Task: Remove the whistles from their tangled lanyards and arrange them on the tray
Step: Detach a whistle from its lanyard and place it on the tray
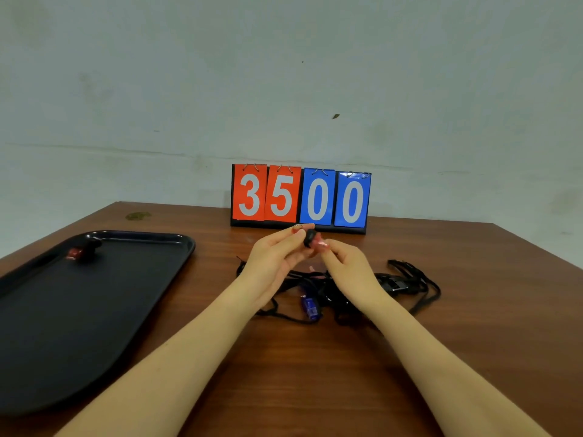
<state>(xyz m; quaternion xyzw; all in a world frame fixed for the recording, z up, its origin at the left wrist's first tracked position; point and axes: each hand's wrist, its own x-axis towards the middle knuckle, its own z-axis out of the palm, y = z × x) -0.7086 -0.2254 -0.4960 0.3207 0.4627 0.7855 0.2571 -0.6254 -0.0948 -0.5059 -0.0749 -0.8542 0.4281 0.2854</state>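
Note:
Both hands are raised above the middle of the table. My right hand (345,268) pinches a red and black whistle (315,240). My left hand (277,255) pinches a small metal ring (297,227) right beside the whistle. Below the hands lies a heap of tangled black lanyards (407,283), with a blue whistle (310,305) in it. A black tray (104,298) lies at the left, and one red and black whistle (82,250) sits at its far end.
A flip scoreboard (299,197) reading 3500 stands at the table's far edge against the wall. The brown wooden table (315,367) stretches toward me between my forearms.

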